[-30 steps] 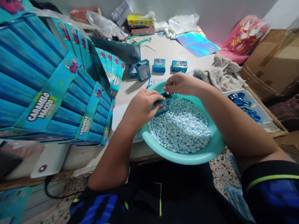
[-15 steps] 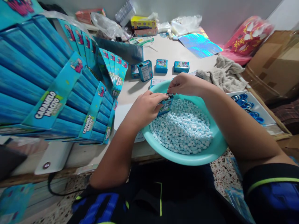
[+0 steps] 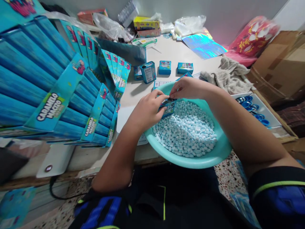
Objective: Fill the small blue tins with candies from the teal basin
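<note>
My left hand point(image 3: 150, 106) is wrapped round a small blue candy box point(image 3: 169, 109), holding it tilted over the near-left part of a turquoise basin point(image 3: 190, 163). The fingers of my right hand point(image 3: 182, 88) are pinched together at the top edge of that box; a small dark part shows there, and the exact grip is partly hidden. Pale blue and white candies point(image 3: 188, 133) fill the bottom of the basin. Several similar small boxes stand on the table beyond, including an upright box point(image 3: 165, 67) and a box lying on its side point(image 3: 185, 67).
Tall stacks of blue display cartons point(image 3: 51, 108) rise on the left. A grey cloth point(image 3: 228, 74) and a white tray point(image 3: 274, 119) with blue rings lie at the right. Shiny holographic sheets point(image 3: 203, 46), plastic bags point(image 3: 189, 25) and a brown cardboard box point(image 3: 274, 66) are farther back.
My right fingers have shifted slightly left and down along the top of the candy box. A blue piece behind my right hand shows more. The left hand has barely moved.
</note>
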`<state>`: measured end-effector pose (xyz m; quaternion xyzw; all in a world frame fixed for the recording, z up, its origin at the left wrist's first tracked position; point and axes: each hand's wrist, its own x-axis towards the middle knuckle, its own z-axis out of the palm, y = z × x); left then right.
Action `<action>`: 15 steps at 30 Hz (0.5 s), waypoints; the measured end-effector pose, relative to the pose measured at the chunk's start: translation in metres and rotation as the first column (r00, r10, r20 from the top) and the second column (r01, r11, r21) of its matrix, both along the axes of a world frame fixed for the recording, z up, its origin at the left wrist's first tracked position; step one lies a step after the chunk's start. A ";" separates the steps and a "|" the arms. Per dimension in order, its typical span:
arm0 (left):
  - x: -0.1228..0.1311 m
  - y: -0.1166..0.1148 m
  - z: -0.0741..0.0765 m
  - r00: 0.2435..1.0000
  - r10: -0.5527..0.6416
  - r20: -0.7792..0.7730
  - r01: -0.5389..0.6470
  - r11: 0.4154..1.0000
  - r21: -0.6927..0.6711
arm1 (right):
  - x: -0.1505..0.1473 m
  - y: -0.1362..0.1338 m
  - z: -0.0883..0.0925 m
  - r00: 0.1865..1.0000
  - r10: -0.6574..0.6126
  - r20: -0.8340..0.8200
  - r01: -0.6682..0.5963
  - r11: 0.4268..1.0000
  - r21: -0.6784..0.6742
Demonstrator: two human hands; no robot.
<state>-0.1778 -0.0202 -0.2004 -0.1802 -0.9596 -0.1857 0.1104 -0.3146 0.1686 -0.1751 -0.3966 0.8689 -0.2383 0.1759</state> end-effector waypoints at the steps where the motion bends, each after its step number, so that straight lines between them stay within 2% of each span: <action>1: 0.000 0.000 0.000 1.000 0.007 0.003 -0.007 1.000 0.009 | 0.000 0.000 0.000 1.000 0.011 -0.003 -0.011 1.000 -0.002; 5: 0.000 -0.001 -0.001 1.000 0.010 -0.002 -0.010 1.000 0.018 | 0.000 0.000 0.000 0.998 -0.008 0.060 0.011 0.999 -0.037; 8: 0.000 -0.002 -0.004 1.000 0.026 -0.016 -0.025 0.998 0.060 | -0.002 -0.003 -0.004 0.977 -0.105 0.185 0.124 0.988 -0.094; 11: -0.002 -0.003 -0.007 0.999 0.040 -0.034 -0.033 0.984 0.175 | -0.006 -0.009 -0.010 0.934 -0.223 0.278 0.266 0.956 -0.125; 15: -0.004 -0.007 -0.005 0.980 0.126 -0.153 -0.065 0.933 0.354 | -0.012 -0.014 -0.015 0.925 -0.310 0.221 0.332 0.941 -0.069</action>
